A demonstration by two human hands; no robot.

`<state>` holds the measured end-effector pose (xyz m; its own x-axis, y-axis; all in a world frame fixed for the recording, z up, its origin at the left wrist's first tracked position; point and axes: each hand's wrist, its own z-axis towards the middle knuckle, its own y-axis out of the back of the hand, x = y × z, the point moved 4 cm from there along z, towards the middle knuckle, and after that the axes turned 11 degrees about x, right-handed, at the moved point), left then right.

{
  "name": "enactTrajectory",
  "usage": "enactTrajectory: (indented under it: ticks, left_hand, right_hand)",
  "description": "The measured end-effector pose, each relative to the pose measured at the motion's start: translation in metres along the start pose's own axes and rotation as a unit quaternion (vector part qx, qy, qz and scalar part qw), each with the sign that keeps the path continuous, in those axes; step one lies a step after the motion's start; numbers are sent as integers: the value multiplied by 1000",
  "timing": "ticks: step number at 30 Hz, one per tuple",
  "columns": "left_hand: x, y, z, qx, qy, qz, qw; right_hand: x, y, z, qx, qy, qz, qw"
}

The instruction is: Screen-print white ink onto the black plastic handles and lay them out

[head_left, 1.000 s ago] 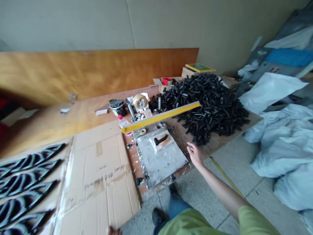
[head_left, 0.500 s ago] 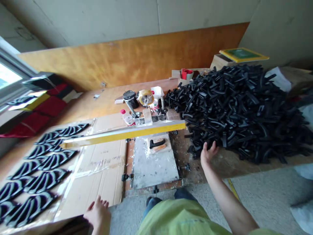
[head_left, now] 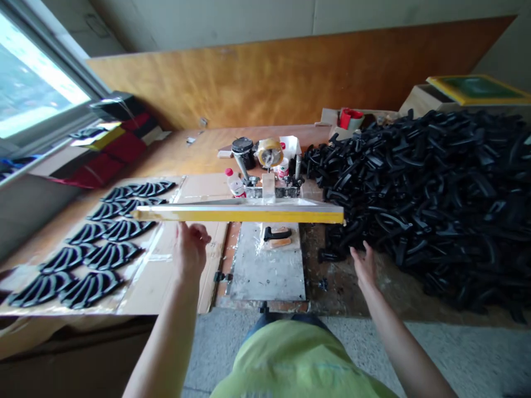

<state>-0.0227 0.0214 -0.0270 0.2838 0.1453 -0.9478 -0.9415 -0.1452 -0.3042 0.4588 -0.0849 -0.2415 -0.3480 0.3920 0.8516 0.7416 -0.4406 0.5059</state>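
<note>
My left hand (head_left: 192, 250) is raised just below the yellow-edged frame (head_left: 249, 215), its fingers curved and apart, holding nothing I can see. Whether a fingertip touches the frame's edge I cannot tell. That frame is seen edge-on, tilted up from a clamp (head_left: 269, 188) over a grey metal plate (head_left: 265, 276). On the plate, one black curved handle-like part (head_left: 277, 234) lies on a small tan holder (head_left: 280, 242). My right hand (head_left: 365, 266) is open, thumb and fingers apart, at the near edge of a big heap of black plastic parts (head_left: 398, 188).
Rows of black parts (head_left: 114, 255) lie fanned out on cardboard (head_left: 145, 287) at the left. Behind the clamp stand a black-lidded tub (head_left: 243, 152), a tape roll (head_left: 269, 153) and a red-capped bottle (head_left: 235, 183). Another yellow-edged screen (head_left: 477, 88) rests on a box at the back right.
My view has swung left. My left hand has risen from the cardboard's near edge to the frame. My right hand has drawn slightly back from the heap, still open.
</note>
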Motion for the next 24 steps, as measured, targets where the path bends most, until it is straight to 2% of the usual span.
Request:
enactTrajectory:
  ticks: [1, 3, 6, 8, 11, 13, 15, 18, 20, 22, 24]
  left_hand:
    - [-10, -12, 9, 39, 3, -14, 999]
    - [-20, -24, 17, 82, 8, -32, 996]
    - [-15, -13, 7, 81, 25, -24, 996]
    - [2, 6, -9, 89, 96, 18, 991]
    - [37, 34, -39, 131, 224, 75, 963]
    - [62, 46, -53, 155, 259, 78, 950]
    - [88, 53, -61, 166, 270, 81, 945]
    - [120, 60, -63, 166, 265, 115, 943]
    - [135, 64, -62, 171, 261, 134, 941]
    - [143, 68, -61, 177, 253, 149, 939]
    - [147, 72, -60, 183, 246, 162, 938]
  right_hand:
    - [8, 8, -1, -18, 10, 10, 1000]
    - [35, 18, -2, -25, 38, 50, 998]
    - [101, 9, 2, 51, 122, 114, 985]
    - [150, -8, 5, 113, 174, 119, 971]
    - [220, -47, 8, 170, 265, 49, 948]
    - [260, -80, 8, 178, 346, -35, 921]
    - [290, -117, 5, 186, 416, -130, 880]
    - [313, -166, -1, 214, 456, -271, 820]
    - [315, -187, -5, 239, 445, -342, 792]
    - [310, -195, -9, 267, 419, -392, 774]
    - [300, -191, -13, 282, 403, -417, 764]
